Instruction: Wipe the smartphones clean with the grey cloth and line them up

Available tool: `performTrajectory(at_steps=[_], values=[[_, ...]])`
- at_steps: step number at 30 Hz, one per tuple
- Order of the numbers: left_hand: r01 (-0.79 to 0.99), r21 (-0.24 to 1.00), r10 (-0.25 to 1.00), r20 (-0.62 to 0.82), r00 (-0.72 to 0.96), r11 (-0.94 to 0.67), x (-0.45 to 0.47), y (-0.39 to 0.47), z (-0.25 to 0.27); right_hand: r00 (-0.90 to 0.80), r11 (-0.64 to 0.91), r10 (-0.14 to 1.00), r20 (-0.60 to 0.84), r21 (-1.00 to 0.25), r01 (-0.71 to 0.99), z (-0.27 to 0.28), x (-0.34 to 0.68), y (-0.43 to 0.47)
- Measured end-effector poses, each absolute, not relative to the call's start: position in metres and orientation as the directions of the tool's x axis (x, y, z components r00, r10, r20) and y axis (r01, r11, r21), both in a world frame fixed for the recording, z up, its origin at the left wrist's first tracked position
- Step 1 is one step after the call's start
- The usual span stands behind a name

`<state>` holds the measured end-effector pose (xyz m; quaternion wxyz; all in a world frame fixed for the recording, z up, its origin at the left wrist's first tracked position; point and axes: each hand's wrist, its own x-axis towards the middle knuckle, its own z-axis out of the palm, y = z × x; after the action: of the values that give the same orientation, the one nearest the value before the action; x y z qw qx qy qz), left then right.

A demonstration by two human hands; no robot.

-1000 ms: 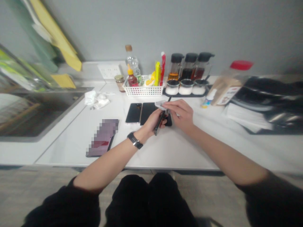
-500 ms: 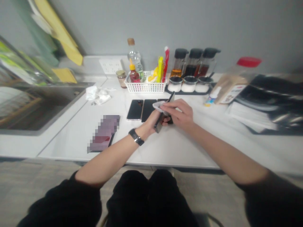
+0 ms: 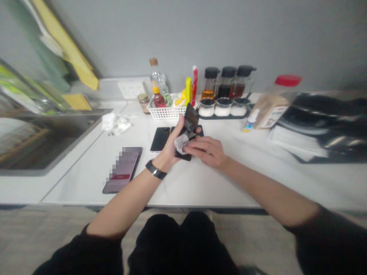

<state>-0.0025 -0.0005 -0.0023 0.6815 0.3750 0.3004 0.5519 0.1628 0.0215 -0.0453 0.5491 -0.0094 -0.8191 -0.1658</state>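
Observation:
My left hand (image 3: 172, 147) is wrapped round a black smartphone (image 3: 191, 119), held tilted above the counter with its dark, glossy face toward me. Between the fingers of my right hand (image 3: 209, 151) is a crumpled white tissue (image 3: 181, 143), pressed against the lower part of that phone. Behind my left hand another phone (image 3: 159, 139) lies flat, dark screen up. At least one more dark phone lies beside it, mostly hidden by my hands. Nearer the front edge, to the left, rests a phone with a lit screen (image 3: 126, 172), partly blurred out.
Crumpled tissues (image 3: 116, 123) lie near the sink (image 3: 57, 152). At the back stand a white basket (image 3: 166, 112) of bottles, a rack of condiment jars (image 3: 223, 108) and a red-lidded container (image 3: 272, 107). A small spray bottle (image 3: 249, 121) stands before the container.
The held phone has turned from edge-on to show its dark face. My right hand has moved the tissue down to the phone's lower part. The view has shifted slightly.

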Motion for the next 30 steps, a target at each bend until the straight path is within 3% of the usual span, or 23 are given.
performTrajectory(at_steps=[3, 5, 8, 11, 15, 22, 26, 30], values=[[-0.548, 0.836, 0.982, 0.115, 0.15, -0.014, -0.01, 0.001, 0.004, -0.241, 0.933, -0.074, 0.968, 0.152, 0.326, -0.044, 0.171, 0.035], [-0.477, 0.853, 0.966, 0.257, 0.027, -0.213, -0.015, 0.008, 0.0, -0.141, 0.924, 0.022, 0.99, 0.034, 0.382, -0.043, 0.176, 0.044], [-0.135, 0.759, 0.77, 0.626, -0.119, -0.637, -0.023, 0.022, -0.009, -0.009, 0.883, 0.179, 0.984, -0.157, 0.442, -0.044, 0.18, 0.052], [0.292, 0.534, 0.562, 0.827, 0.015, -0.794, -0.03, 0.028, -0.011, 0.09, 0.835, 0.252, 0.964, -0.263, 0.483, -0.042, 0.182, 0.055], [0.483, 0.346, 0.52, 0.803, 0.292, -0.805, -0.032, 0.024, -0.014, 0.105, 0.831, 0.182, 0.978, -0.21, 0.515, -0.036, 0.181, 0.05], [0.447, 0.453, 0.614, 0.713, 0.338, -0.772, -0.022, 0.026, -0.037, -0.176, 0.919, -0.067, 0.982, 0.129, 0.372, -0.036, 0.17, 0.025], [0.349, 0.489, 0.597, 0.708, 0.376, -0.799, -0.021, 0.024, -0.037, -0.235, 0.948, -0.04, 0.971, 0.111, 0.297, -0.039, 0.169, 0.025], [0.406, 0.441, 0.59, 0.701, 0.402, -0.801, -0.023, 0.023, -0.037, -0.16, 0.931, -0.026, 0.987, 0.083, 0.357, -0.038, 0.179, 0.04]])
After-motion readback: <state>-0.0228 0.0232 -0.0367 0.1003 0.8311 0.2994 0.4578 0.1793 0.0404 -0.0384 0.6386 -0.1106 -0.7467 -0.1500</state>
